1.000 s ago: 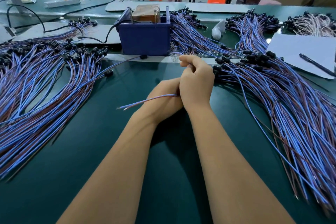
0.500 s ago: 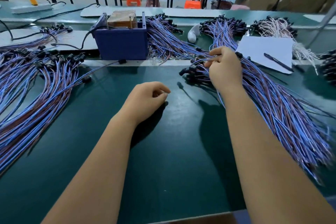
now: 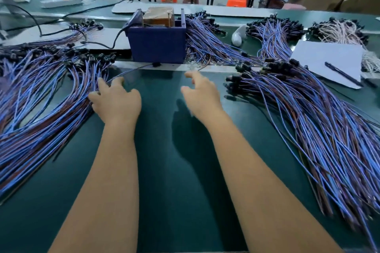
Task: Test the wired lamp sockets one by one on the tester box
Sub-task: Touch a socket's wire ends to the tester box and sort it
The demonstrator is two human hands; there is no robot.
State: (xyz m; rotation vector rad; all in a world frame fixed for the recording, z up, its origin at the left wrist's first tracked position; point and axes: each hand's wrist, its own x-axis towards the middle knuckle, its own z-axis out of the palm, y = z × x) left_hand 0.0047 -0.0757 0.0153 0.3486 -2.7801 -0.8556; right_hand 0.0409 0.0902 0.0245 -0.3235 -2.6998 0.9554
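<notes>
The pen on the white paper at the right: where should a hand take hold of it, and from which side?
Take the pen at the middle of its barrel, coming from above with thumb and finger across it. It lies flat and slanted on the paper, so only its top and long sides are free for a grip.

Blue and seemingly brown wires [image 3: 37, 113] with black sockets [image 3: 273, 66], dark blue tester box [image 3: 157, 44], green table [image 3: 174, 170].

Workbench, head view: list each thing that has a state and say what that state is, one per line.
left hand: open, fingers resting on the left wire pile
right hand: open, holding nothing
tester box: upright, no socket on it
single wired socket: lying loose before the box
pen: lying on the paper
</notes>
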